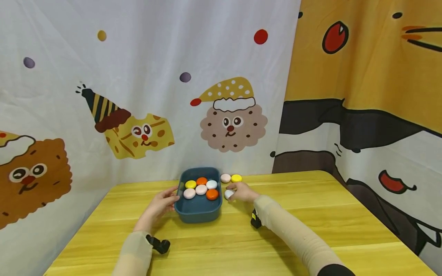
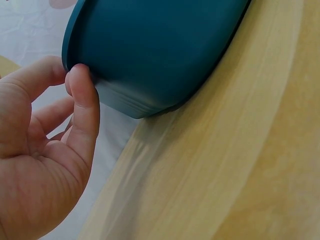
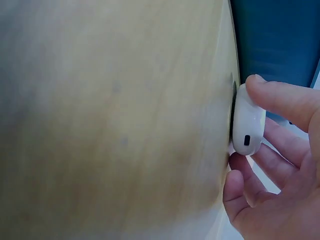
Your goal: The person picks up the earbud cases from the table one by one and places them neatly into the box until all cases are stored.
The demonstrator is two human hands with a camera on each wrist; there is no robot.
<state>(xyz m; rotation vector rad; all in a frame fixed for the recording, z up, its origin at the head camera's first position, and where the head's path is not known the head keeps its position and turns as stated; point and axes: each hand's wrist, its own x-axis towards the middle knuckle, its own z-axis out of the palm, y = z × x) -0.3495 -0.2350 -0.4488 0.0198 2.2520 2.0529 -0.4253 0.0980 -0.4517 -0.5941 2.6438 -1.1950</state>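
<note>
A dark blue bin [image 1: 198, 216] stands on the wooden table, holding several glossy round pucks in yellow, orange, white and pale pink. At its left side, my left hand [image 1: 162, 203] pinches the rim between thumb and finger; the left wrist view shows the thumb tip [image 2: 80, 75] against the bin's outer wall [image 2: 150, 55]. Just right of the bin, my right hand [image 1: 244, 192] grips a white puck [image 3: 248, 122] between thumb and fingers, low at the tabletop. A small dark slot shows in the puck's edge.
Behind my right hand, a pale pink puck [image 1: 225, 178] and a yellow puck [image 1: 236, 178] lie side by side near the table's back edge. A printed cartoon curtain [image 1: 155, 76] hangs right behind the wooden table [image 1: 214, 253].
</note>
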